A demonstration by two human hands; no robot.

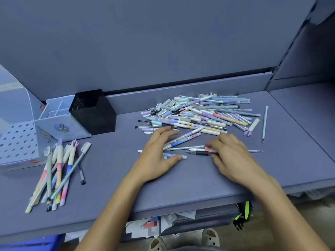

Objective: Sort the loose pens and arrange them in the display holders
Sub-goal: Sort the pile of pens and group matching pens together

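Grey-blue surface (181, 187) under me, and the loose pile (204, 115) of pens sits right of centre, just beyond my fingertips. My hands are apart. Left hand (157, 158) lies spread and relaxed over a few stray pens, thumb tip beside a short blue one. Right hand (232, 154) has its fingers bent down onto a black-grip pen (200, 152); gripping or only pressing, I cannot tell. At lower left lies a sorted bundle (58, 169). Above it, at the left, the blue holder (76, 127) and the mesh holder (94, 113) stand side by side.
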